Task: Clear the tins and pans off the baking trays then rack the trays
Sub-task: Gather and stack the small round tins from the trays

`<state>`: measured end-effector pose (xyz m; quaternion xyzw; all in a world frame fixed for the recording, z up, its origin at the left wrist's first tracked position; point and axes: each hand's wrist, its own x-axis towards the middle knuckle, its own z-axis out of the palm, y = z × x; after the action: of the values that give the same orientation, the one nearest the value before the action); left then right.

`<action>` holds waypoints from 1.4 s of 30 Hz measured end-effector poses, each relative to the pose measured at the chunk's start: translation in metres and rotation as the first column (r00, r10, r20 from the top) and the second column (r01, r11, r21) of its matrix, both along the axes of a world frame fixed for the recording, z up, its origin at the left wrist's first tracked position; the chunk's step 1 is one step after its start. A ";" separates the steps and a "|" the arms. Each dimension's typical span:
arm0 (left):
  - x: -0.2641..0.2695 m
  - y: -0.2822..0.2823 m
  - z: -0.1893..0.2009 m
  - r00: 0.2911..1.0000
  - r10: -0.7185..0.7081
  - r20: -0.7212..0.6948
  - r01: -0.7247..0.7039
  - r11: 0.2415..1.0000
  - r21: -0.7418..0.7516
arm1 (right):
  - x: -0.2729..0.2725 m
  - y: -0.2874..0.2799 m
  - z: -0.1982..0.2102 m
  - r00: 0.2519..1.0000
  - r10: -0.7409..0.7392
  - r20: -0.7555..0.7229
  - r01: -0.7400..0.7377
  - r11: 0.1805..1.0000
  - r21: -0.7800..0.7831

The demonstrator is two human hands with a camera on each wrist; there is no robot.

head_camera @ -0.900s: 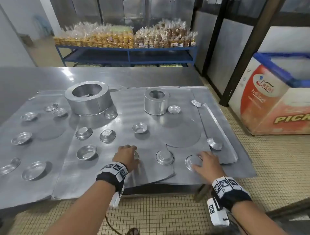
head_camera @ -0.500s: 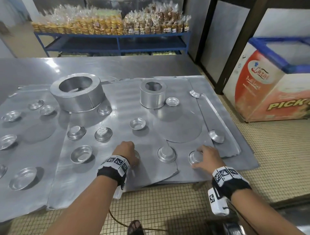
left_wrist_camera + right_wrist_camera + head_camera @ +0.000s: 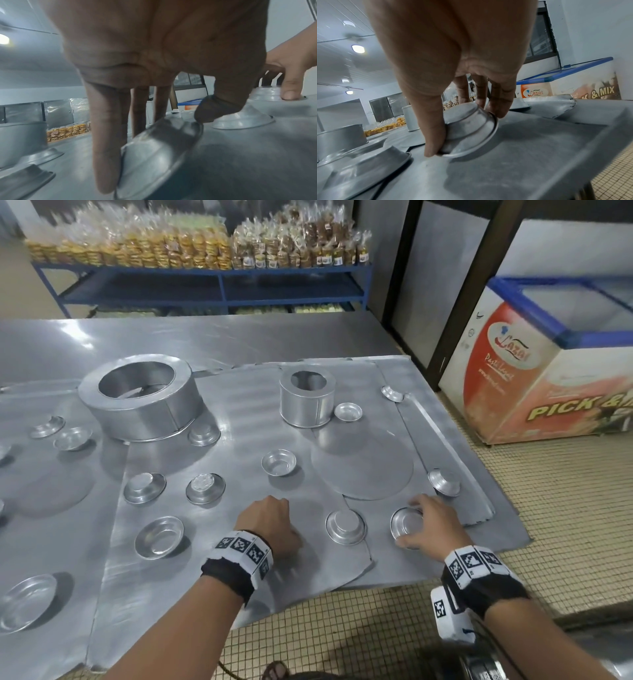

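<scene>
Left hand pinches a small round upturned aluminium tart tin, tilting it off the flat grey metal baking tray; right hand grips another small silver tin.

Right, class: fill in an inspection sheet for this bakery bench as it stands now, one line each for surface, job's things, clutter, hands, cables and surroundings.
Surface: steel table, overlapping baking trays on it.
Job's things: large ring pan, small ring pan, small tins scattered, many upside down.
Clutter: nothing seen.
Hands: left hand grips a tilted tin; right hand pinches another tin.
Cables: dark cord over the floor.
Surroundings: blue shelf of bagged goods, chest freezer.
</scene>
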<state>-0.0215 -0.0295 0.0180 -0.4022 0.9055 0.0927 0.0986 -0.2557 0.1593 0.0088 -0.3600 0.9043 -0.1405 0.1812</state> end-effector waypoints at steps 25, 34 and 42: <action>0.037 -0.010 -0.004 0.321 0.891 -0.322 0.183 0.275 0.944 | 0.116 -0.092 0.025 0.892 0.447 0.061 -0.330 0.737 -0.590; 0.023 -0.005 -0.014 0.359 0.871 -0.337 0.169 0.294 0.941 | 0.108 -0.107 0.009 0.763 0.532 0.366 -0.284 0.786 -0.549; 0.004 -0.002 -0.022 0.316 0.895 -0.316 0.132 0.288 0.948 | 0.036 -0.103 0.005 0.843 0.499 0.202 -0.497 0.865 -0.063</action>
<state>-0.0176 -0.0317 -0.0043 -0.4306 0.4481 0.7541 -0.2124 -0.2195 0.0560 0.0134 -0.5661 0.7547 -0.1298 0.3052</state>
